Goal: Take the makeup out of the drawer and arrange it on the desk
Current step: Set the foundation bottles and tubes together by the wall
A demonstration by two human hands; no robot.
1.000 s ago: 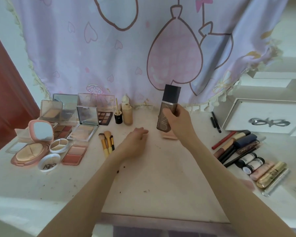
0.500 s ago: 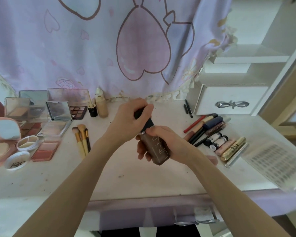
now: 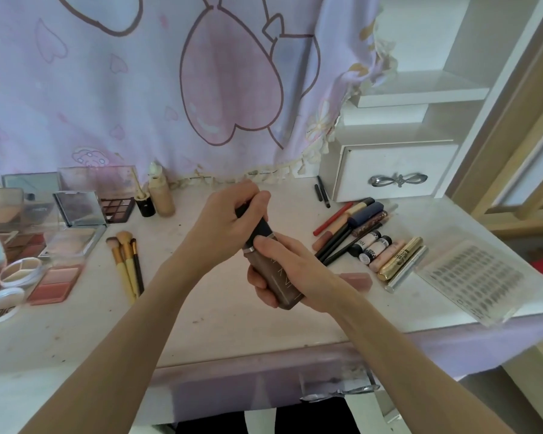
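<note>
A brown foundation bottle with a black cap is held tilted above the middle of the white desk. My right hand grips the bottle's brown body from the right. My left hand is curled round the black cap at the upper end. Both hands hide much of the bottle. Below the desk's front edge runs the lilac front of the drawer, with a silver handle at its right.
Open palettes and compacts crowd the left, with three brushes beside them. Two small bottles stand at the back. Pencils, tubes and mascaras lie on the right, next to a clear lash tray and a small white drawer box.
One second ago my right hand held the bottle upright alone at the back of the desk. It came nearer and tilted, and my left hand left the desk and took the cap.
</note>
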